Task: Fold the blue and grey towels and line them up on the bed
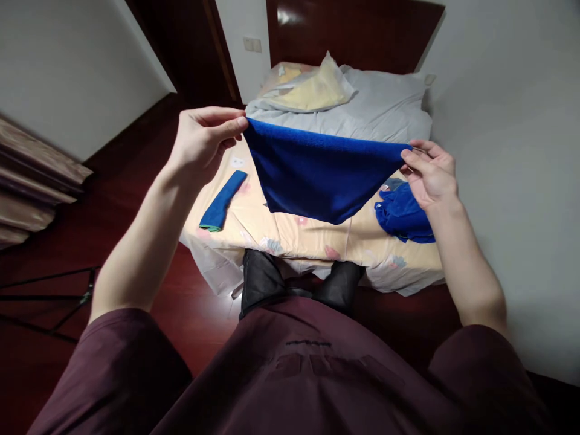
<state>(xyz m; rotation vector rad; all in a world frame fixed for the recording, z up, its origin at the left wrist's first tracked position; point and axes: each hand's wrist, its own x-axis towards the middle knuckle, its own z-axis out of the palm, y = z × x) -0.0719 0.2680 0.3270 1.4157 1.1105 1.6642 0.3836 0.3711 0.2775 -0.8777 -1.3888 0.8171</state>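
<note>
A blue cloth (317, 175) hangs stretched in the air above the foot of a bed (281, 226). My left hand (203, 140) pinches its upper left corner between thumb and fingers. My right hand (430, 172) pinches the upper right corner. The cloth's lower edge sags to a point over the patterned sheet. A folded blue cloth (223, 201) with a green edge lies on the bed to the left. A crumpled heap of blue cloths (401, 214) lies on the bed just below my right hand.
Pillows and a grey duvet (362, 99) lie at the head of the bed against a dark wooden headboard. White wall runs along the right. Dark wooden floor (113, 199) and a doorway are on the left. My legs stand at the bed's foot.
</note>
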